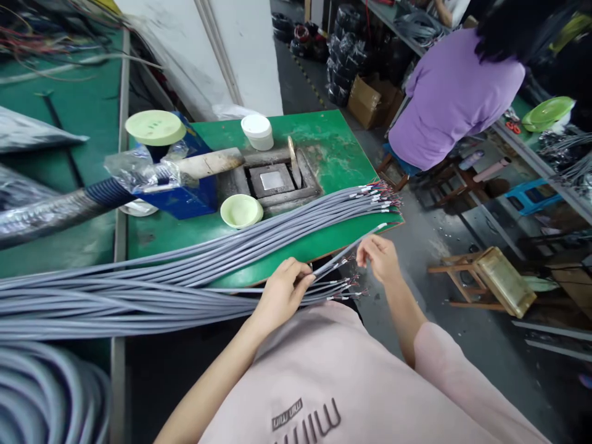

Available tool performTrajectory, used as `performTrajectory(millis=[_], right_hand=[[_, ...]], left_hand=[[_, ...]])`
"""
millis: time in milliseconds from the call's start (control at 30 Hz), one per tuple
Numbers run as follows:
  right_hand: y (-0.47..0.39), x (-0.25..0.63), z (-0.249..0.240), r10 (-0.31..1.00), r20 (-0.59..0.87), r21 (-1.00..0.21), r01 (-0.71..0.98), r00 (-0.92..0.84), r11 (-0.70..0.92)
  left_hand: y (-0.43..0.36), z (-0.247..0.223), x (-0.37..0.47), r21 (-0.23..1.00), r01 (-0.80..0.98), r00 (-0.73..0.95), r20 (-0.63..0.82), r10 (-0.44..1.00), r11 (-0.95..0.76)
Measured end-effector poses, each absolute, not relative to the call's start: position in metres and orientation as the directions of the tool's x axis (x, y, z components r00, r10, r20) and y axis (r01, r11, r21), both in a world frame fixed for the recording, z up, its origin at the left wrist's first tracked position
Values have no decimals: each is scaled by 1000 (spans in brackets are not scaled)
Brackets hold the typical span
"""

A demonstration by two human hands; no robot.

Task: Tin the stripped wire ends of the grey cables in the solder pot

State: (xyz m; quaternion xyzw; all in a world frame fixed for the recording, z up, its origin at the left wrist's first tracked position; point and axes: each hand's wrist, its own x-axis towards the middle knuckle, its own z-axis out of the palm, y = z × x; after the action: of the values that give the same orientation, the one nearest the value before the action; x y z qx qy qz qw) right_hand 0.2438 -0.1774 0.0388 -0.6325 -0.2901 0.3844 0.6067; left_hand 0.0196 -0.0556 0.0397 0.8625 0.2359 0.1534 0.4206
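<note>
My left hand [284, 293] is closed around grey cable [333, 262] at the front edge of the green table, thumb on top. How many cables lie in its grip is hidden. Just past the cable ends, my right hand [379, 256] is raised with curled, pinched fingers; what they hold, if anything, is too small to make out. Under and beside my left hand, a lower group of grey cables [185, 299] ends in white sleeves and thin coloured wires. Behind it, a larger bundle of grey cables [259, 237] lies across the table, its stripped ends [383, 197] at the right corner.
A recessed solder pot [272, 180] with a knife-like scraper [295, 163] sits in the green table [333, 139]. Around it are a pale bowl [241, 211], a white tub [257, 131] and a ducted hose [106, 191]. A co-worker [457, 98] sits at right, near a wooden stool [481, 280].
</note>
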Motion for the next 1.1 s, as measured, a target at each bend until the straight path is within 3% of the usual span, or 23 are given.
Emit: performTrajectory(millis=[67,133,233,300,367,467,600,767,933,1100], right_hand=[[-182,240,42,939,-228,-973,-81,256,-214],[-184,234,45,960,-244,-967,-105,140,-231],[-181,226,55,895,-116,-990,-119,431,-70],[-178,221,64,800,-22,-1000,-21,600,-12],[-175,217,73,783,32,-994,105,621,-43],[-169,208,79,887,-19,-955,256,462,-153],[-159,193,75,957,-143,-900,368,254,-232],[-154,184,74,961,-203,-888,378,190,-263],[-154,184,76,965,-223,-896,362,136,-258],[-154,184,74,966,-244,-906,336,83,-258]], left_hand=[[-54,44,15,850,267,809,58,585,-453],[-52,47,12,879,244,818,40,573,-410],[-49,47,10,886,213,892,-5,452,-411],[-49,44,11,871,220,920,-36,391,-438],[-51,42,13,861,227,936,-63,348,-454],[-53,42,17,893,208,945,-78,319,-399],[-50,49,25,967,169,856,-47,514,-193],[-42,53,36,993,-19,662,-72,746,113],[-37,57,45,932,-193,587,-141,797,308],[-33,59,50,886,-252,650,-143,746,390]])
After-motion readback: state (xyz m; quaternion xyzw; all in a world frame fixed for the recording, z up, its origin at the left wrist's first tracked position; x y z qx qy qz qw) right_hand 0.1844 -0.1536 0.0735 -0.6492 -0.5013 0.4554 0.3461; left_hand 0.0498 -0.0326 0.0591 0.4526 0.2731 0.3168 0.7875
